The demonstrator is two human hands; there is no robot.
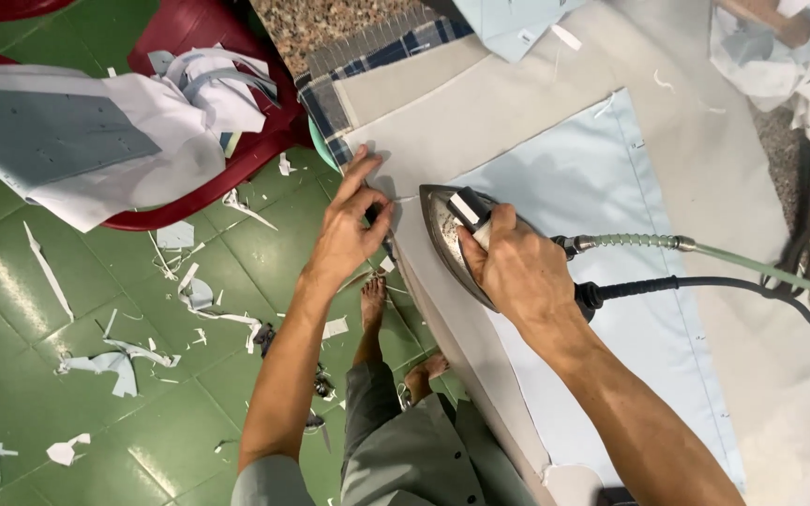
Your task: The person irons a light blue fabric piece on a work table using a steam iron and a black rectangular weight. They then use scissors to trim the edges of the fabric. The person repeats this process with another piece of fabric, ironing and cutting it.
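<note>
My right hand [517, 274] grips the handle of a metal steam iron [444, 223] that rests on a pale blue fabric piece [602, 244] spread on the padded ironing table [705, 141]. A green hose [752, 262] and a black cord [705, 284] run from the iron's back to the right. My left hand [349, 225] pinches the corner of the fabric at the table's near edge, just left of the iron's tip.
A dark red plastic chair [189, 28] at upper left holds cut fabric pieces [96, 141]. Fabric scraps [124, 361] litter the green tiled floor. A plaid cloth [349, 80] hangs over the table's end. More fabric [771, 56] is piled at upper right. My bare feet [372, 300] stand below the table edge.
</note>
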